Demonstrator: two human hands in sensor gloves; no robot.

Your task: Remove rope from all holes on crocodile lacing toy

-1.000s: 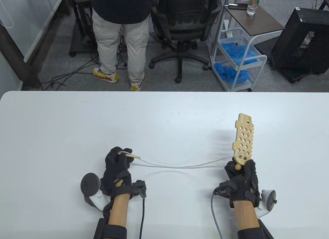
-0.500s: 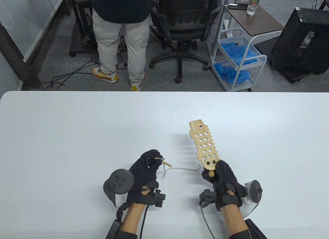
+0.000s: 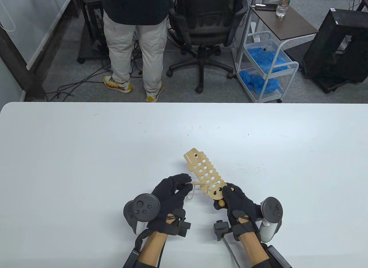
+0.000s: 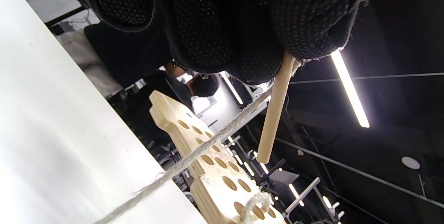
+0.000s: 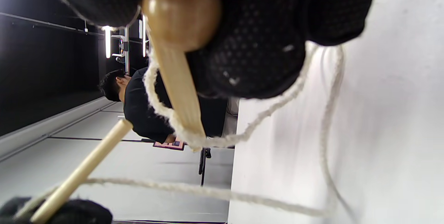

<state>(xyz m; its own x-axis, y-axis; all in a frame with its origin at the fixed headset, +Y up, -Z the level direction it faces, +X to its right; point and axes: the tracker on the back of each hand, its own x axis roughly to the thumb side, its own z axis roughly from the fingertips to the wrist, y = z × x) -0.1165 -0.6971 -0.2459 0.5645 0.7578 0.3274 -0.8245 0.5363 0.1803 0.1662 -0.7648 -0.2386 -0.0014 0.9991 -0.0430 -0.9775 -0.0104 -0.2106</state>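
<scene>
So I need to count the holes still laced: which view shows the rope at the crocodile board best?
The table view: the whole flat wooden crocodile board shows, white rope only at the holes nearest the right hand. The left wrist view shows the board aslant; the right wrist view shows only its edge.

Both hands, left hand [image 3: 169, 193] and right hand [image 3: 238, 204], are covered by black dotted-mesh gloves. Grey round-headed trackers with white handles are strapped on; bare forearms and dark cables are seen.

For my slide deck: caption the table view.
Left hand pinches the wooden needle beside the crocodile board that the right hand holds, rope slack.
</scene>
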